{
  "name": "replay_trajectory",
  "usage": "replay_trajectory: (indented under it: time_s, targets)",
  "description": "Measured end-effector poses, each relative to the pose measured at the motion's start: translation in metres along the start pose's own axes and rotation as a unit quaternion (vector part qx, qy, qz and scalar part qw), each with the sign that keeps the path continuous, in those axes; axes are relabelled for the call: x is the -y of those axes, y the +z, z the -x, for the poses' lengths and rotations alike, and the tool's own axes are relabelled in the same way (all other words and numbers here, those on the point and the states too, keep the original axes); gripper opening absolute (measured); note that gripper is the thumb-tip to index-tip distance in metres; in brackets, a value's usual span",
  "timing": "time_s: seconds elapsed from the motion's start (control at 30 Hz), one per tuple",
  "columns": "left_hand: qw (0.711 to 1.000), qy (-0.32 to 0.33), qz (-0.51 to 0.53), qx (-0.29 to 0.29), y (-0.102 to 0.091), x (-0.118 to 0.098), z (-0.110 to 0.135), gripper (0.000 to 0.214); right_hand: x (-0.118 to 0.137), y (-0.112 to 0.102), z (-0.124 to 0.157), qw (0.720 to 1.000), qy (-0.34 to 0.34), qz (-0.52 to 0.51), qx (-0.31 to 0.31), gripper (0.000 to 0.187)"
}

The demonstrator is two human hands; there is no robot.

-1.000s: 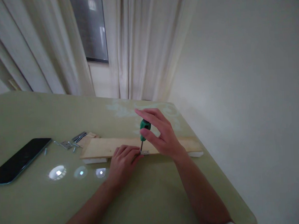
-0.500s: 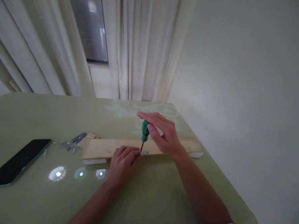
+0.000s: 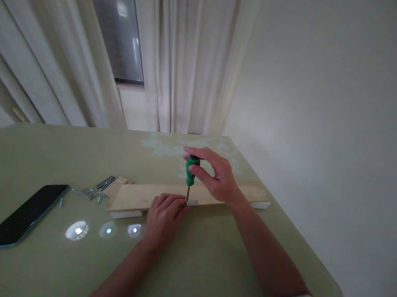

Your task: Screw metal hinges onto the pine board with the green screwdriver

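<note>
Holding screwdriver (image 3: 190, 172) slightly straighter than before, right hand (image 3: 219, 178), left hand (image 3: 163, 217) clasping wooden board (image 3: 130, 197)

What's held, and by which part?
Right hand: green screwdriver, by its handle. Left hand: fingertips at the metal plate's left end; whether held can't be told.

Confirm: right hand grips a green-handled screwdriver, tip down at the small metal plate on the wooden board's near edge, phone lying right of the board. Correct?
One error: the phone lies left of the wooden board, as the head view shows. The right hand does grip the green-handled screwdriver, tip down at the small metal plate on the near edge.
</note>
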State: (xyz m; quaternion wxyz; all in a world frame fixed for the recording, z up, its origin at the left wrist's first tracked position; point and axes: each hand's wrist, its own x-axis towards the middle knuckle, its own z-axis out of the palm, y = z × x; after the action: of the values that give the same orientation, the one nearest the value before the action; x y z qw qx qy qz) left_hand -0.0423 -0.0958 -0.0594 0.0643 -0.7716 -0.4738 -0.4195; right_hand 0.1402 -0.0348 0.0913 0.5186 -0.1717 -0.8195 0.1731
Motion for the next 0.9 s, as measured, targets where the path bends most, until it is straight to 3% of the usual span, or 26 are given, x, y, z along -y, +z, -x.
replay_trajectory:
  time_s: [0.1,0.23,0.3,0.4,0.53,0.67,0.7,0.8,0.9]
  targets:
    - [1.0,0.002,0.002,-0.002,0.0004,-0.0001,0.0001,0.015,-0.0016,0.0014,0.0008,0.997,-0.004,0.045,-0.064,0.033]
    - [1.0,-0.005,0.002,0.001,-0.0001,-0.0006,0.0001,0.016,0.0002,-0.0001,0.0005,0.999,-0.004,-0.017,0.035,0.04]
    - [1.0,-0.004,0.002,0.002,-0.0005,-0.001,-0.0002,0.015,0.0014,-0.0001,0.0004,0.999,-0.011,-0.024,0.02,0.038]
    - [1.0,-0.004,0.001,-0.002,-0.0005,-0.0017,-0.0007,0.013,0.0029,0.0006,0.0008,0.997,-0.034,0.049,-0.041,0.034]
    - [1.0,-0.009,0.004,-0.004,0.0,-0.0018,-0.0009,0.014,0.0043,-0.0006,0.0007,0.998,-0.036,0.055,0.018,0.035]
    - [1.0,-0.008,0.007,0.0,0.0001,-0.0007,-0.0002,0.014,0.0023,-0.0031,0.0011,0.996,-0.021,0.07,-0.051,0.025]
    - [1.0,-0.008,0.006,0.0,0.0001,-0.0005,0.0,0.014,0.0016,-0.0038,0.0012,0.996,-0.021,0.074,-0.052,0.027]
    - [1.0,-0.004,0.007,-0.001,0.0003,-0.0001,0.0003,0.013,0.0004,-0.0058,0.0012,0.999,-0.009,0.03,0.022,0.038]
    - [1.0,-0.006,0.006,-0.002,0.0,-0.0005,-0.0001,0.013,0.0009,-0.0059,0.0009,0.999,-0.004,0.041,-0.001,0.032]
